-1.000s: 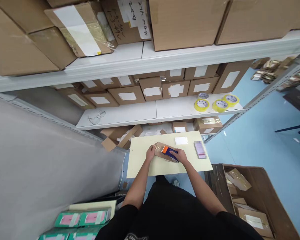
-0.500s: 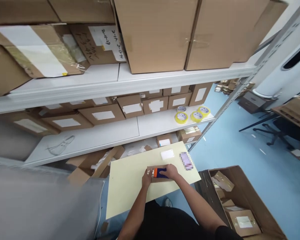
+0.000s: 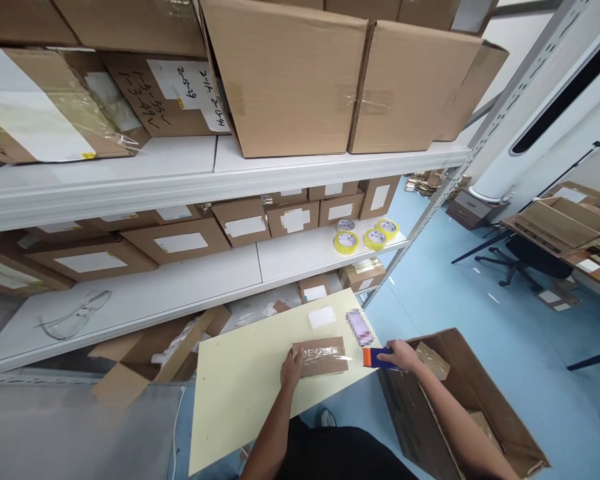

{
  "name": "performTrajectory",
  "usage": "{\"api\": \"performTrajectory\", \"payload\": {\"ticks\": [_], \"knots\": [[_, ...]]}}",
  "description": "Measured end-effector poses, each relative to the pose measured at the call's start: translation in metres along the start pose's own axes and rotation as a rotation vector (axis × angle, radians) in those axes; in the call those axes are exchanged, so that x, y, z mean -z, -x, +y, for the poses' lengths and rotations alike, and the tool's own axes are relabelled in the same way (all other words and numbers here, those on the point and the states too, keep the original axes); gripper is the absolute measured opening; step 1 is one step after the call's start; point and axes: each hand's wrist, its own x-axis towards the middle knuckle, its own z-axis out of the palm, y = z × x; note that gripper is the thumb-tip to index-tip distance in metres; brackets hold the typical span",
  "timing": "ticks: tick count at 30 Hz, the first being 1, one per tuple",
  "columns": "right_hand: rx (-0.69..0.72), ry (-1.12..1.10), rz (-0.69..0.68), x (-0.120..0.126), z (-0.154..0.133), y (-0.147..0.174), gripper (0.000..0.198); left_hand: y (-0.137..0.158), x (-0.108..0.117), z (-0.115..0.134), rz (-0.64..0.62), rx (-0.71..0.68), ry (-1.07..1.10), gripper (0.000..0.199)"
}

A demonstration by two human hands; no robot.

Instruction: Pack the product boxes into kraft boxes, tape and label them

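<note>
A small brown cardboard box [image 3: 325,365] lies on the cream-coloured board in front of me, with a shiny strip of clear tape along its top. My left hand [image 3: 291,368] grips its left end, fingers on top. Off to the right, past the board's edge, my right hand [image 3: 401,355] is wrapped round a blue and orange tape dispenser [image 3: 377,357], apart from the box. Behind the box lies a white card or label stack [image 3: 321,317]. A blurred-out purple object [image 3: 359,327] rests near the board's right corner.
Beside the board [image 3: 230,400] stands a large open carton [image 3: 460,360] with smaller boxes inside. Ahead, a shelf rack [image 3: 275,173] carries many boxes, several tape rolls [image 3: 347,243] and a pair of glasses [image 3: 77,315]. Another open carton [image 3: 130,363] sits at the left.
My right hand has moved right with the tape dispenser, off the box and past the board's edge. Tape now shows along the box's top. My left hand still holds the left end.
</note>
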Motion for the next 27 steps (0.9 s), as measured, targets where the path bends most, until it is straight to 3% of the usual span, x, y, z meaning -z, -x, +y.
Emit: {"api": "performTrajectory", "payload": {"ticks": [4, 10, 13, 16, 20, 27], "knots": [[0.026, -0.073, 0.008, -0.019, -0.052, -0.007, 0.038, 0.004, 0.033, -0.001, -0.001, -0.019, 0.102, 0.057], [0.262, -0.122, -0.005, -0.036, -0.166, -0.008, 0.043, 0.011, 0.091, -0.014, 0.257, 0.121, 0.149, 0.068], [0.264, -0.028, -0.013, -0.042, -0.221, -0.006, 0.048, 0.009, 0.100, -0.015, 0.301, 0.113, 0.226, 0.060], [0.265, 0.045, -0.041, -0.045, -0.263, -0.005, 0.053, 0.009, 0.101, -0.010, 0.264, -0.003, 0.351, 0.056], [0.305, 0.113, -0.053, -0.044, -0.289, -0.006, 0.058, 0.019, 0.104, -0.004, 0.162, -0.088, 0.395, 0.064], [0.399, 0.154, -0.129, -0.031, -0.288, -0.013, 0.062, 0.029, 0.102, -0.015, 0.231, -0.013, 0.343, 0.060]]}}
